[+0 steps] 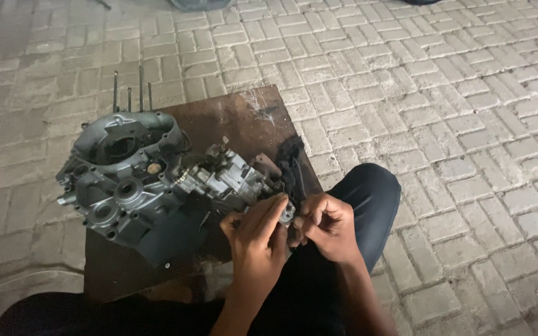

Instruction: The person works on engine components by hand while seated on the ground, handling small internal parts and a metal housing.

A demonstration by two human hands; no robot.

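Beside the engine case on the tabletop, our left hand and right hand both pinch a small metal part; the case appears stripped, fitting unfinished.

Both forearms come up from the bottom of the frame, angled inward so the wrists nearly converge at centre. The left hand sits slightly lower and forward, back of the hand facing the camera, fingers curled, with the index finger stretched up and to the right towards the other hand. The right hand is right alongside it, knuckles bent, fingers folded in a tight pinch, thumb tucked toward the left hand's fingertips. The two sets of fingertips meet in the narrow space between the hands, touching or almost so. Both wrists are fairly straight. The right knee is bent out to the right side.
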